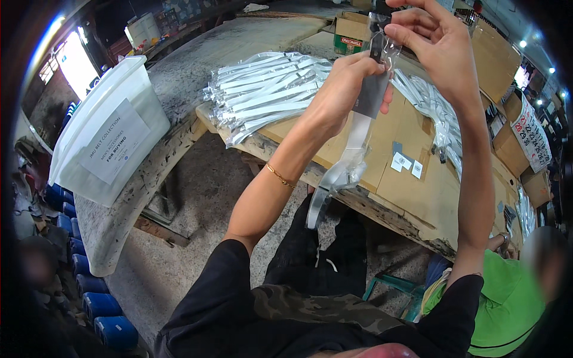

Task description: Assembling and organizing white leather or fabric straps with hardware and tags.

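I see the left arm reaching up and forward, its hand (pixel 346 80) closed around a bagged belt (pixel 357 132), thumb in front and fingertips showing past the far edge. The right arm is raised higher and bent at the wrist; its hand (pixel 431 45) has thumb and index finger at the top of the clear sleeve (pixel 391 52). The belt is held up above the tabletop (pixel 179 65), its long axis running from the dark upper end, pointing away from the wearer, down to a pale tail curling past the near edge. I make out glossy, crinkled plastic, a flat grey rectangular card (pixel 368 100), brown cardboard (pixel 388 158) beneath, and a heap of slim pale bagged belts (pixel 274 89) to the left.
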A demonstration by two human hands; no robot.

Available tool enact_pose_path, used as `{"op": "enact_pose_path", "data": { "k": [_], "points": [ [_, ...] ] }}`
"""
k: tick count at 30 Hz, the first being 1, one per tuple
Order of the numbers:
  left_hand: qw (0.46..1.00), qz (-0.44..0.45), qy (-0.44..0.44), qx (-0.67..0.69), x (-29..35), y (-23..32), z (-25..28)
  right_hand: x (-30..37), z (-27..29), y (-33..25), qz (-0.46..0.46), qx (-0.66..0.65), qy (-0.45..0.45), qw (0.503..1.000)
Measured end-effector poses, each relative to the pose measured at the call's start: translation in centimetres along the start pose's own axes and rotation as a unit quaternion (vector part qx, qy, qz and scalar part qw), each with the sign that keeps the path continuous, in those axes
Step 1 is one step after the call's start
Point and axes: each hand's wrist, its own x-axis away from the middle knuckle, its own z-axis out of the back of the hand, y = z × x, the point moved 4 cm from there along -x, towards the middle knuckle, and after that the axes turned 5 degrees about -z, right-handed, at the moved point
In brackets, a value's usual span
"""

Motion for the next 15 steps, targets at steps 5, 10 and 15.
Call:
{"op": "enact_pose_path", "data": {
  "k": [5, 10, 15],
  "points": [
    [0.997, 0.008, 0.056, 0.044, -0.3, -0.2, 0.4, 1.4, -0.5, 0.2, -0.051, -0.124, 0.015, 0.991],
    [0.998, -0.009, 0.045, 0.038, -0.2, -0.4, 0.4, 0.3, 0.3, 5.7, -0.027, -0.039, -0.082, 0.996],
    [0.999, -0.016, 0.032, 0.041, -0.1, -0.4, 0.5, 1.1, -0.8, 4.1, -0.002, -0.089, -0.040, 0.995]
  ]
}}
